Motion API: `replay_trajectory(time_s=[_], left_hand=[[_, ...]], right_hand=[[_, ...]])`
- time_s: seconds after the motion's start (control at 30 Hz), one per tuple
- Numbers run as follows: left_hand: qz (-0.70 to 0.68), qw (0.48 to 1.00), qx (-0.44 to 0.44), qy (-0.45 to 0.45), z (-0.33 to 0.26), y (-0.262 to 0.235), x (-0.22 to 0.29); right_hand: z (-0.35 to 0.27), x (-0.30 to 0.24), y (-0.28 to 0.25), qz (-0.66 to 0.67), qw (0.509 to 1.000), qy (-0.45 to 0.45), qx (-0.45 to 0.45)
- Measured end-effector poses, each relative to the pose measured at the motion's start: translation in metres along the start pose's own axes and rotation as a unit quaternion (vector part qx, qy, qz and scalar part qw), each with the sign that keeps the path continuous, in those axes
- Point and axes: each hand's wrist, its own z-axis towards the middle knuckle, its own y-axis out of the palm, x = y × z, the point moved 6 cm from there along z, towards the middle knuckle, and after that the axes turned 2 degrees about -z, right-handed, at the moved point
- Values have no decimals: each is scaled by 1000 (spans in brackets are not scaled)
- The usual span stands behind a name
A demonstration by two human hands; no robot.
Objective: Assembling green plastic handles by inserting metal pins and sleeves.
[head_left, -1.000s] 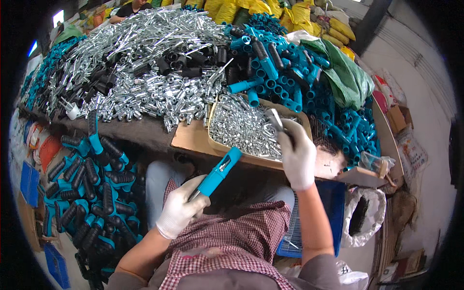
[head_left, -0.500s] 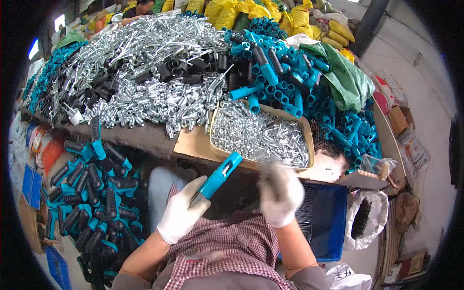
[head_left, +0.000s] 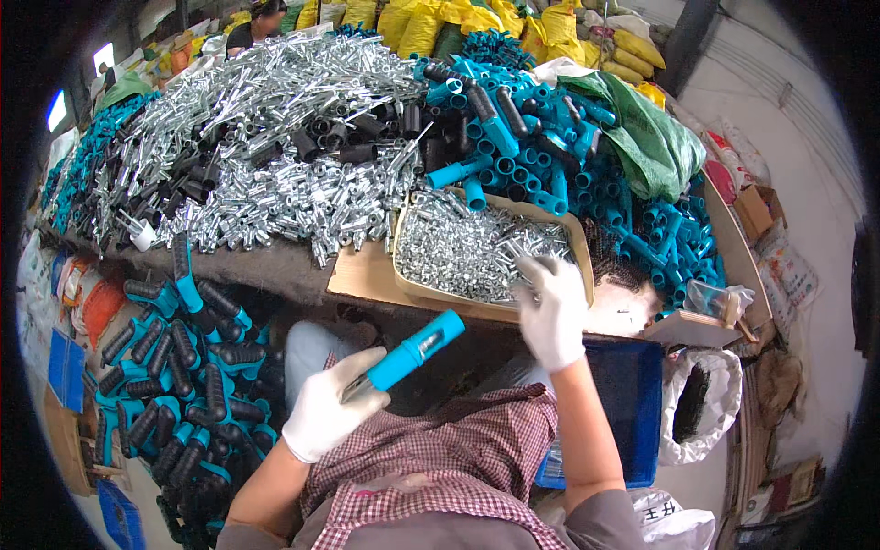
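My left hand (head_left: 335,408), in a white glove, is closed round the lower end of a teal plastic tube handle (head_left: 417,350). The tube slants up to the right; a slot in its upper side shows metal inside. My right hand (head_left: 554,313), also gloved, is over the right front part of a shallow cream tray (head_left: 449,295). Its fingers are curled at the small silvery metal parts (head_left: 458,243) in that tray. What the fingertips pinch, if anything, is too small to make out.
Loose metal rods (head_left: 284,82) lie heaped behind the tray, with black sleeves (head_left: 367,153) among them. Teal tubes (head_left: 550,174) pile up at the right. Black-and-teal handles (head_left: 174,357) are stacked low on the left. A blue crate (head_left: 623,412) stands below the bench. Another person (head_left: 257,27) is far back.
My right hand has moved up and forward to the tray of small metal parts. My left hand, with the teal tube, has shifted slightly down and left.
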Motion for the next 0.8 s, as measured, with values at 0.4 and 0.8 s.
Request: replay_trajectory(time_s=[0.4,0.8], left_hand=[[102,961,-228,119,-18,7,17],[246,921,-156,260,-14,31,36]], right_hand=[[-63,-104,5,391,752,34,-530],[-49,-99,12,345,773,-7,-533]])
